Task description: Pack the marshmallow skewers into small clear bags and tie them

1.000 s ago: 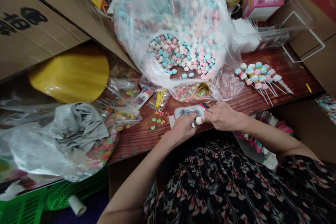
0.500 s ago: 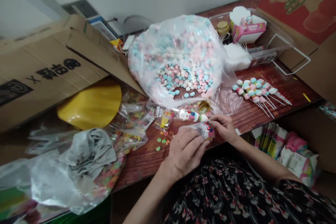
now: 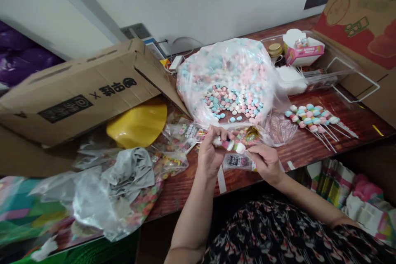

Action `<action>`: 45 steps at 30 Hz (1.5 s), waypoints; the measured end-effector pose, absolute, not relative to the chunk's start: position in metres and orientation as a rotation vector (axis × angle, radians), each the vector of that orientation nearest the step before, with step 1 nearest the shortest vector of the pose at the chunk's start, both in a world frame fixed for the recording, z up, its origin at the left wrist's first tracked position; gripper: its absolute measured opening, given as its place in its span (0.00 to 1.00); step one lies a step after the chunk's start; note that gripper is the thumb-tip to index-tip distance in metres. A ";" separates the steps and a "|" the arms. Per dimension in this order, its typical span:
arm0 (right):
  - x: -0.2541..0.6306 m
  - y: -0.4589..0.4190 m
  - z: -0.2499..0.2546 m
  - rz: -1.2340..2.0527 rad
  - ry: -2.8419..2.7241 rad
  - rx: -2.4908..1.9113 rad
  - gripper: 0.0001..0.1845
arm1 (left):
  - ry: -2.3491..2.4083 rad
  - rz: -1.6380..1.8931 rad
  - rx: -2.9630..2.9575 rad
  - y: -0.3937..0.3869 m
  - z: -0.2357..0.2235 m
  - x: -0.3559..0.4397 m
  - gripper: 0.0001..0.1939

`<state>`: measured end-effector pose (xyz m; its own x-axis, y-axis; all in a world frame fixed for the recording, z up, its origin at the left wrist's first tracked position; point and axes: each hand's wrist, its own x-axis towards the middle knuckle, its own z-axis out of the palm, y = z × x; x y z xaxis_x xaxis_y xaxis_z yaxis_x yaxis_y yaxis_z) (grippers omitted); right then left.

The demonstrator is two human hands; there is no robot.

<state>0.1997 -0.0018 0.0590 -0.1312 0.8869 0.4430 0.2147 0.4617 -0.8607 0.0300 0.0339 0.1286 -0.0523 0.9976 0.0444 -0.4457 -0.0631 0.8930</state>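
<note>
My left hand is closed around a candy skewer – fingers curled over it, thumb side up; the skewer's long axis lies nearly level across my body, dipping slightly to the right, its pale candy end pointing out of my left grip toward my right hand. My right fingers curl just beside that end; I cannot tell if they pinch it. Below the right fingers lies a printed plastic sleeve; beyond my grip sits a clear bag of pastel candies, against it gold twist ties; right of my right hand, finished candy sticks lie on the wooden table.
</note>
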 end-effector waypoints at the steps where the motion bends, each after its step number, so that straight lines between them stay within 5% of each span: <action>1: 0.201 -0.001 0.058 0.593 -1.735 -0.959 0.09 | 0.893 1.472 0.844 0.035 0.127 0.032 0.24; 6: 0.200 0.008 0.054 0.291 -1.949 -0.963 0.12 | 0.929 1.488 0.867 0.034 0.121 0.034 0.27; 13: 0.186 0.012 0.067 1.423 -1.582 -0.919 0.16 | 0.851 1.401 1.023 0.027 0.108 0.014 0.33; 16: 0.181 0.009 0.066 1.621 -1.512 -0.846 0.18 | 0.805 1.333 1.011 0.025 0.102 0.014 0.31; 22: 0.168 0.005 0.057 1.389 -1.483 -0.935 0.21 | 0.770 1.272 0.894 0.019 0.098 0.028 0.27; 26: 0.169 0.004 0.059 1.184 -1.619 -0.944 0.14 | 0.698 1.466 0.771 0.021 0.102 0.024 0.29; 30: 0.172 0.004 0.057 0.879 -1.735 -0.862 0.06 | 0.776 1.707 0.713 0.020 0.107 0.018 0.19; 35: 0.171 0.003 0.050 0.663 -1.649 -0.789 0.04 | 0.837 1.709 0.715 0.017 0.106 0.023 0.23; 45: 0.153 0.003 0.049 1.253 -1.463 -0.852 0.15 | 0.790 1.554 0.761 0.010 0.090 0.048 0.24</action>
